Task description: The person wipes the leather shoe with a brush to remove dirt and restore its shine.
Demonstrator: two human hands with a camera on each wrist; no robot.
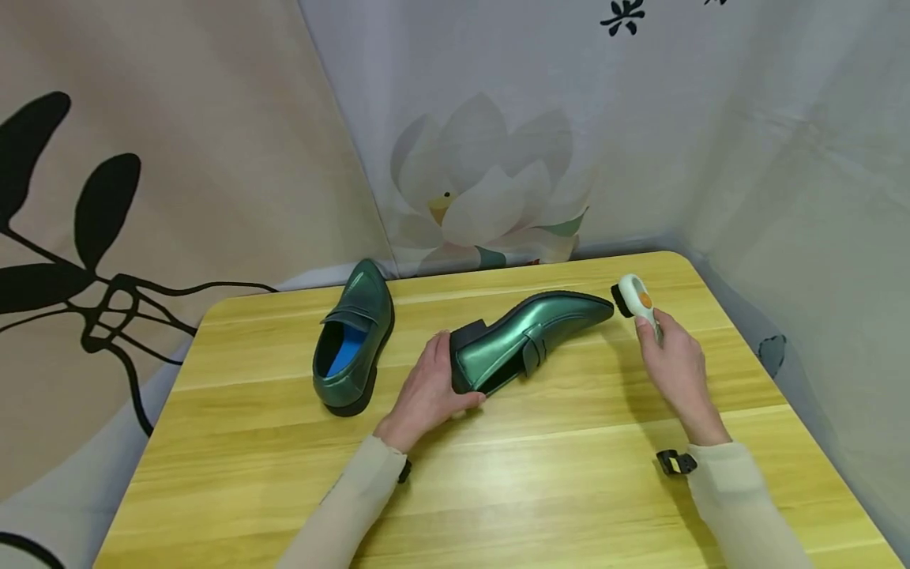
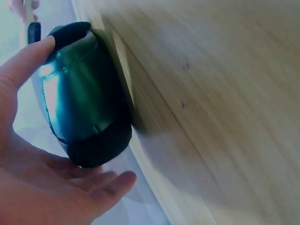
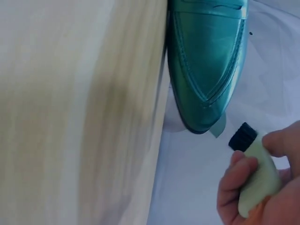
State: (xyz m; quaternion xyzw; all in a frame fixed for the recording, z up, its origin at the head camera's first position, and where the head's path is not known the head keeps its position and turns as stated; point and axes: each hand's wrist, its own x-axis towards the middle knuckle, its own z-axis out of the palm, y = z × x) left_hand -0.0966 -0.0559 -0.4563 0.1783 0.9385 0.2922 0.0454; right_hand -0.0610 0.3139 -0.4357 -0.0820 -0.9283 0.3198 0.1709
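Observation:
A shiny green loafer (image 1: 498, 345) lies tilted on its side, its toe pointing right and its black heel to the left. My left hand (image 1: 425, 393) grips its heel end; the left wrist view shows the thumb at the shoe's opening (image 2: 70, 37) and the fingers by the heel (image 2: 101, 147). In my right hand (image 1: 674, 365) is a white shoe brush (image 1: 633, 294) with an orange button and black bristles (image 3: 243, 137). The bristles face the toe of the loafer in the head view. A small gap separates them in the right wrist view.
The other green loafer (image 1: 362, 304), with a blue insole, stands upright to the left, toe toward the back. Both shoes are on a light wooden table (image 1: 249, 450). Printed curtains (image 1: 498, 158) hang behind the table's back edge and along its sides.

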